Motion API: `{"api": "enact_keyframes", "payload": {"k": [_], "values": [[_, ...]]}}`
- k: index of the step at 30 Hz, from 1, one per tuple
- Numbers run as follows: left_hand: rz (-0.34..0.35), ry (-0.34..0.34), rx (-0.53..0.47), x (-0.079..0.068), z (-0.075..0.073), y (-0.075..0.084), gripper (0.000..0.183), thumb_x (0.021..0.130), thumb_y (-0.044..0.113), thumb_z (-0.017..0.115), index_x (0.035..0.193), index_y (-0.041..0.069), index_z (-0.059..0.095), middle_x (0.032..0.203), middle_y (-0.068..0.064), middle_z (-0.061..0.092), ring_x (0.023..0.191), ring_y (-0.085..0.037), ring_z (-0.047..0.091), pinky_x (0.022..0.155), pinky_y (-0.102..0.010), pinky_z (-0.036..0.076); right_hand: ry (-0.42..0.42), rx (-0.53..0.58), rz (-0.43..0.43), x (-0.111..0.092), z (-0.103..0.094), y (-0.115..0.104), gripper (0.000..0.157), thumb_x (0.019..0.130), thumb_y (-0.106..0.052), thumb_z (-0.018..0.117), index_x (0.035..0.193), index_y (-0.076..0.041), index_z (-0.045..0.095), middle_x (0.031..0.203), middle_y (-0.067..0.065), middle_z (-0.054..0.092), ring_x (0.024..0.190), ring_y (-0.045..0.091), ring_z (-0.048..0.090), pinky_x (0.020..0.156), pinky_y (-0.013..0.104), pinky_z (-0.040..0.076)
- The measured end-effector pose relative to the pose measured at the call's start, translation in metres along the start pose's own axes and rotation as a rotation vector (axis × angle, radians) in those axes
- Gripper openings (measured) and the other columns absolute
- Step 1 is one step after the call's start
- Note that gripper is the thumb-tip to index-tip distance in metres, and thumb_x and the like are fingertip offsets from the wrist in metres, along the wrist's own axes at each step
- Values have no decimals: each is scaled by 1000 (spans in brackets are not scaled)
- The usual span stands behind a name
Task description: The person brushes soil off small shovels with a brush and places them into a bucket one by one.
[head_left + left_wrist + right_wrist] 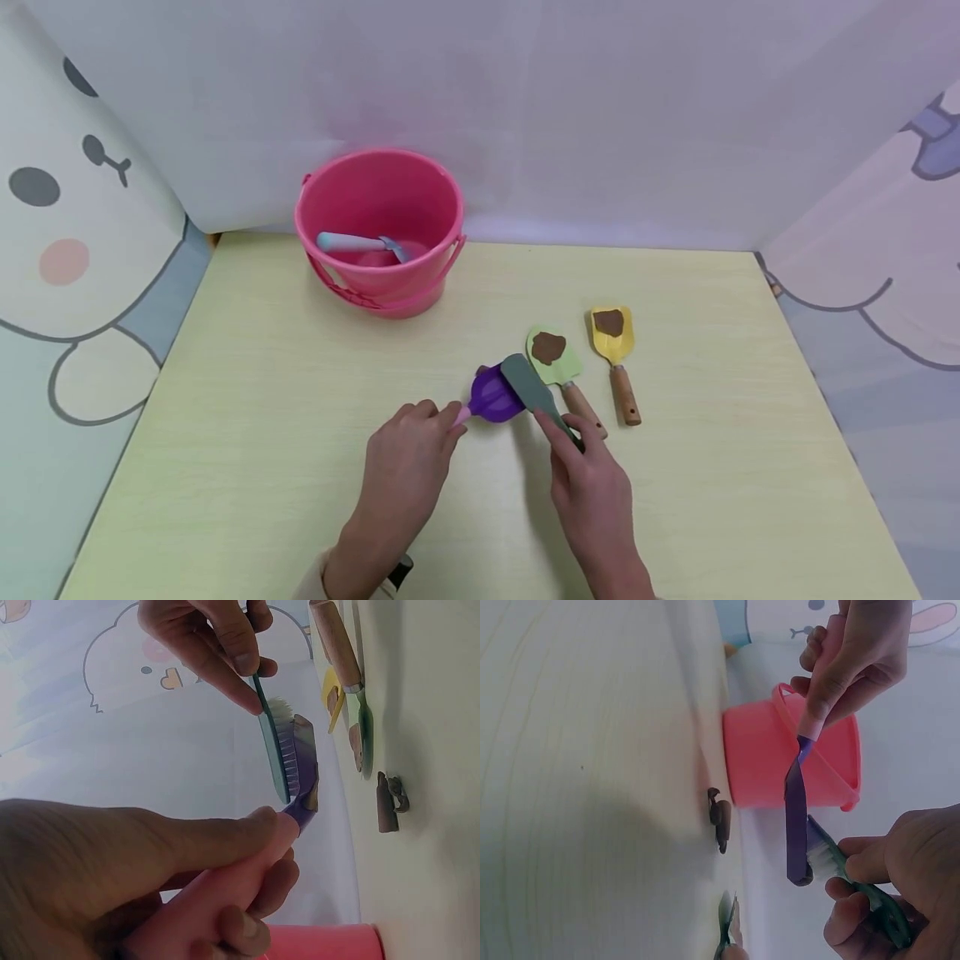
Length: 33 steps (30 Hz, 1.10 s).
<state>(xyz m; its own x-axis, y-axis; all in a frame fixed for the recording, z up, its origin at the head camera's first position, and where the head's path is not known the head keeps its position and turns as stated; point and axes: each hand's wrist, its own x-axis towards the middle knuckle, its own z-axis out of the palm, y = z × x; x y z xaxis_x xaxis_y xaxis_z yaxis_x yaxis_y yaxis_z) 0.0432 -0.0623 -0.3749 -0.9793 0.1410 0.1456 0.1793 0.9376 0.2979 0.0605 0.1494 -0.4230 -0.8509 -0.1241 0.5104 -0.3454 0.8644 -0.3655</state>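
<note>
My left hand (408, 462) grips the pink handle of a small purple shovel (495, 396), its blade raised over the table in both wrist views. My right hand (596, 492) holds a dark green brush (528, 383) by its handle, forefinger along the back. White bristles (281, 712) meet the face of the purple blade in the left wrist view. Brown shows at the blade's tip in the right wrist view. Below the shovel, dark brown pieces (718, 819) lie on the table, mostly hidden behind it in the head view.
To the right lie a light green spatula-like shovel (567, 367) and a yellow scoop (615, 346), both wooden-handled with brown patches on their blades. A pink bucket (382, 292) stands at the back left, with a light-blue-handled tool (348, 242) inside. White patterned cloth (600, 125) surrounds the table.
</note>
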Motion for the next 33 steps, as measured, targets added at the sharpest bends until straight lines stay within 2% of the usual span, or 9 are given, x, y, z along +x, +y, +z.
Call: {"api": "enact_keyframes", "payload": {"k": [6,10,13,17,20,23,28,33], "values": [[-2,-20,2,0,0,0,21,83,22,89,103,19,82,80,0,71,67,-15,63,52,-28,51,36,11,12,2,-1,4,68,71,23,78,126,-16,76,110,15,69,76,24,74,55,33,57],[-1,-3,6,0,0,-3,20,84,22,88,103,18,82,81,0,71,68,-15,65,51,-28,52,55,8,41,4,-4,11,63,73,23,76,124,-14,77,109,16,69,77,26,74,52,33,54],[-8,10,4,1,0,-5,21,84,22,88,104,18,82,82,0,72,70,-16,66,52,-29,53,52,12,73,6,-6,16,60,77,21,75,124,-15,77,107,14,69,74,22,72,52,30,53],[-21,-17,-4,4,-1,-6,21,85,22,87,105,18,82,84,0,73,71,-16,67,52,-30,53,46,40,122,9,-8,17,57,82,18,74,126,-18,76,105,11,69,67,13,63,53,20,48],[-25,-27,-9,4,-1,-6,21,85,22,87,105,18,83,83,0,73,71,-16,67,52,-29,53,43,50,137,10,-8,18,58,83,17,73,128,-19,75,105,10,69,64,10,58,54,18,44],[-25,-23,-9,3,0,-6,21,85,22,87,105,17,83,82,0,72,71,-16,66,53,-29,53,40,61,142,10,-8,17,59,83,18,73,129,-20,75,106,9,69,66,11,59,55,17,45],[-30,-30,-5,3,0,-7,22,85,22,87,106,16,83,82,0,72,71,-16,66,53,-28,53,22,101,83,10,-4,14,57,84,15,74,129,-20,74,105,6,70,75,14,67,58,19,51],[-41,-52,-3,4,1,-7,21,86,23,87,105,16,83,81,0,70,70,-16,64,53,-27,52,-26,80,-5,8,3,9,55,82,13,76,128,-17,75,104,7,68,64,10,59,50,17,42]]}}
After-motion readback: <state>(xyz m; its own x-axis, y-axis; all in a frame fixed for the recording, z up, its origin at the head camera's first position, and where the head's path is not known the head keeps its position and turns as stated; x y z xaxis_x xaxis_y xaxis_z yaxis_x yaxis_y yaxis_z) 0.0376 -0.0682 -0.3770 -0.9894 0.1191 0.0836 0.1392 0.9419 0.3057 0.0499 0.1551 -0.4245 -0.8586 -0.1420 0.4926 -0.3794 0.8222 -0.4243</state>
